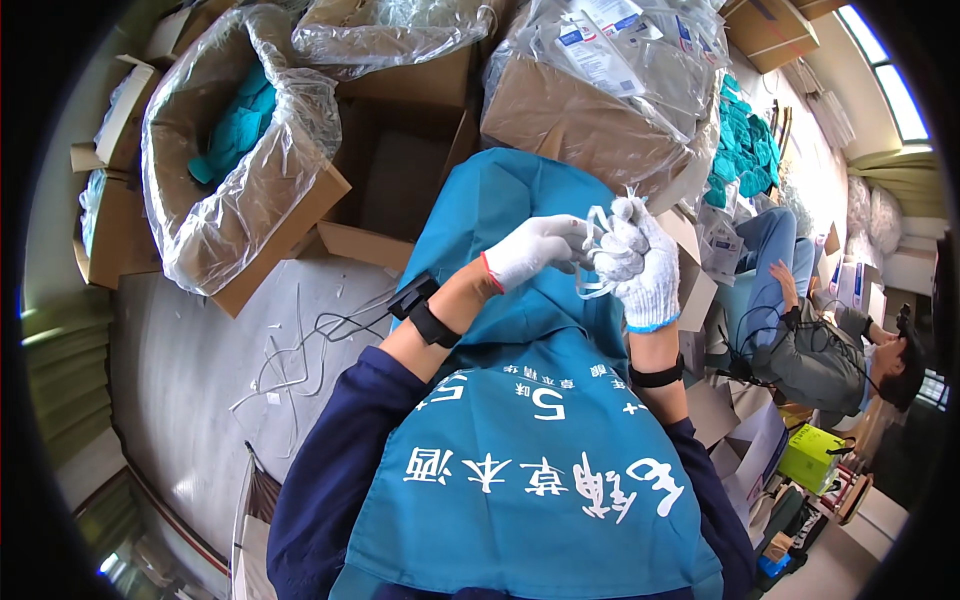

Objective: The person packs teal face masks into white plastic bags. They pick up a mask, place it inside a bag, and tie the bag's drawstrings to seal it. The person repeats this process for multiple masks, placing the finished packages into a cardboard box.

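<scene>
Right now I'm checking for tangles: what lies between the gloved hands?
Looped white strips lie between the left hand and the right hand in the head view.

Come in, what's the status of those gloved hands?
Right hand closed on white strips. Left hand at the strips, grip unclear. Teal apron beneath; no obstruction visible.

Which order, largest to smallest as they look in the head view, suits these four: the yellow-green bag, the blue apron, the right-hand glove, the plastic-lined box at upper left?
1. Blue apron
2. Plastic-lined box
3. Right-hand glove
4. Yellow-green bag, farther off, so its true size is unsure.
</scene>
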The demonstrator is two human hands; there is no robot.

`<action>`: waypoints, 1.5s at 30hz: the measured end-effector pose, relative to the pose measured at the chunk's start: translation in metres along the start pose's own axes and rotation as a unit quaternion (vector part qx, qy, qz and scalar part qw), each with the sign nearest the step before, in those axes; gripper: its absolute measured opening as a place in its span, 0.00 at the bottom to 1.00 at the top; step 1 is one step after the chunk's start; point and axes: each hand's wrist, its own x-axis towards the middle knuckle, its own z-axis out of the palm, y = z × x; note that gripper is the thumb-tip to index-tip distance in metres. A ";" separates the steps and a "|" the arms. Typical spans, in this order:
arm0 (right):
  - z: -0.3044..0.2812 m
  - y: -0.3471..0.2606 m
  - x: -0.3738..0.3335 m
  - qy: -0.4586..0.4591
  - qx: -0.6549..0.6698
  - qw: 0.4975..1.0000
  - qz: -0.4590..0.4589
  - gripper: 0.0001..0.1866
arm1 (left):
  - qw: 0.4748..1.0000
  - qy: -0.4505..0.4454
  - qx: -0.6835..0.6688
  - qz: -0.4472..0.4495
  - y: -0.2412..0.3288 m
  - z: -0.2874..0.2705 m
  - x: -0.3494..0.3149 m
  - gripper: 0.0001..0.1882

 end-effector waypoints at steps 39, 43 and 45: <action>0.010 -0.033 -0.033 0.005 0.163 0.984 -0.074 0.18 | 0.968 0.073 0.231 -0.071 0.062 0.059 -0.053 0.14; -0.012 -0.142 -0.086 0.055 0.022 0.926 -0.374 0.22 | 0.978 0.134 0.136 -0.081 0.071 0.020 -0.082 0.15; -0.024 -0.155 -0.096 -0.046 -0.049 0.932 -0.355 0.20 | 0.989 0.127 0.032 -0.068 0.071 0.014 -0.081 0.10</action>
